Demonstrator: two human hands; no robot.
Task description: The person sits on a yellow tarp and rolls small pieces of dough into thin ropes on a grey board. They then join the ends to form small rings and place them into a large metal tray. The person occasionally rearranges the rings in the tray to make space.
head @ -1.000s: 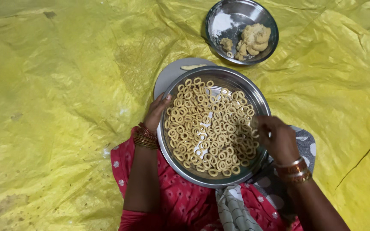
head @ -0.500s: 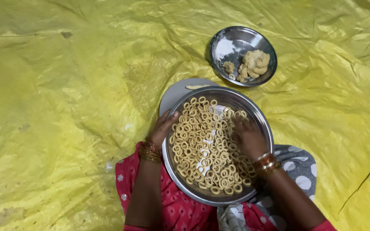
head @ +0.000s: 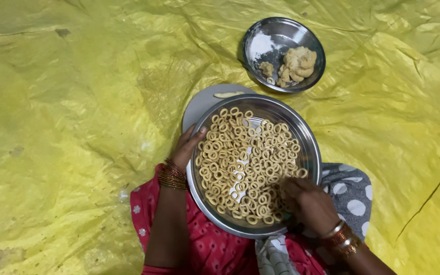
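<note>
A large round steel plate [head: 309, 147] rests on my lap, covered with several small pale dough rings [head: 245, 165]. My left hand [head: 187, 147] grips the plate's left rim, fingers curled over the edge. My right hand [head: 309, 203] lies inside the plate at its lower right, fingers bent down among the rings; whether it pinches one I cannot tell. Both wrists wear bangles.
A smaller steel bowl [head: 266, 43] with lumps of pale dough [head: 296, 63] sits at the upper right on the yellow plastic sheet [head: 77, 102]. A flat grey round board [head: 204, 102] with a short dough strip [head: 228, 94] pokes out behind the big plate.
My right hand slid from the plate's right rim inward over the rings, then back down to the lower right. The left hand kept its hold on the rim.
</note>
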